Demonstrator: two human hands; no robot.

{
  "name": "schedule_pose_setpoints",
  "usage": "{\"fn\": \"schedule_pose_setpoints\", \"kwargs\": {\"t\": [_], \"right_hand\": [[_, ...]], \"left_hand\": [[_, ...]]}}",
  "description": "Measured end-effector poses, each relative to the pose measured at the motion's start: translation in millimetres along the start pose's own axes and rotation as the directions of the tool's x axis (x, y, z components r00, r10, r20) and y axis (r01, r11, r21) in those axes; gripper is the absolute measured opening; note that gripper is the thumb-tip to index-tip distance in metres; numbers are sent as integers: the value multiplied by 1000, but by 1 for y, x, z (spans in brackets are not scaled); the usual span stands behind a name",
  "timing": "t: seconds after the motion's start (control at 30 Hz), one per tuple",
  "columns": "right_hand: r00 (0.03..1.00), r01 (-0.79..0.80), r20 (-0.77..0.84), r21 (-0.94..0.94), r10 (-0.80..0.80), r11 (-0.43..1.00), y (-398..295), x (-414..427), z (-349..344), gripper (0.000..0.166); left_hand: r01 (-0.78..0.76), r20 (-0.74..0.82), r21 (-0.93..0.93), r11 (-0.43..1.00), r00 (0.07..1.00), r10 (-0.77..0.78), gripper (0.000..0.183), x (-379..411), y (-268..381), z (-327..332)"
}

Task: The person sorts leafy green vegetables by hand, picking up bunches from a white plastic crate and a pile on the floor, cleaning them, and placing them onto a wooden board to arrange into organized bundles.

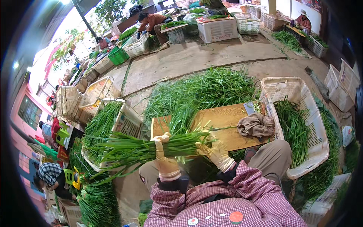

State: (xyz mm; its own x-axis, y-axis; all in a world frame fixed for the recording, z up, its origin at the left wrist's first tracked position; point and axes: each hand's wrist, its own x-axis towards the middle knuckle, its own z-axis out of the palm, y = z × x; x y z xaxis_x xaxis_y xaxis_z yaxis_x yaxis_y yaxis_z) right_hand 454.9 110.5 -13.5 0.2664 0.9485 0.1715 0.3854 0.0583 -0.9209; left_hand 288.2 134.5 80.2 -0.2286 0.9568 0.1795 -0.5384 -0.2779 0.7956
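My left hand (164, 156), in a pale rubber glove, is closed around the middle of a bunch of long green leafy stalks (130, 147), perhaps garlic chives. My right hand (215, 150), gloved alike, touches the bunch's right end; whether its fingers grip any stalks cannot be told. The leaf tips hang out to the left, past a crate. Below the bunch lies a wood-grain board (221, 119) across my knees, with more stalks on its left part. A crumpled brown cloth (255, 124) and a metal blade (249, 108) rest at the board's right end.
A large heap of greens (204, 88) lies on the floor beyond the board. A white plastic crate (310, 119) with greens stands at my right, another crate (129, 122) with greens at my left. Tied bunches (99, 201) lie lower left. Several people work farther off among crates.
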Motion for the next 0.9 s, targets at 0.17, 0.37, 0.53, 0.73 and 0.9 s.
{"fn": "schedule_pose_setpoints", "kwargs": {"t": [0.17,0.37,0.53,0.73,0.9], "right_hand": [[998,-26,-45,257,39,966,55,3,31,15],[959,-283,-29,-41,282,958,142,-7,14,12],[743,-273,316,-661,589,699,145,-19,-23,47],[989,-71,87,-423,118,903,53,17,-68,41],[866,493,120,-39,-486,869,-8,22,-56,35]], "left_hand": [[15,54,23,1000,998,-16,23,-7,-3,5],[95,78,-189,977,994,-81,19,10,11,-10],[95,98,-219,971,992,-75,18,17,19,-21],[122,80,-135,983,990,-112,16,19,18,-28],[213,195,-166,963,964,-180,14,12,2,-20]]}}
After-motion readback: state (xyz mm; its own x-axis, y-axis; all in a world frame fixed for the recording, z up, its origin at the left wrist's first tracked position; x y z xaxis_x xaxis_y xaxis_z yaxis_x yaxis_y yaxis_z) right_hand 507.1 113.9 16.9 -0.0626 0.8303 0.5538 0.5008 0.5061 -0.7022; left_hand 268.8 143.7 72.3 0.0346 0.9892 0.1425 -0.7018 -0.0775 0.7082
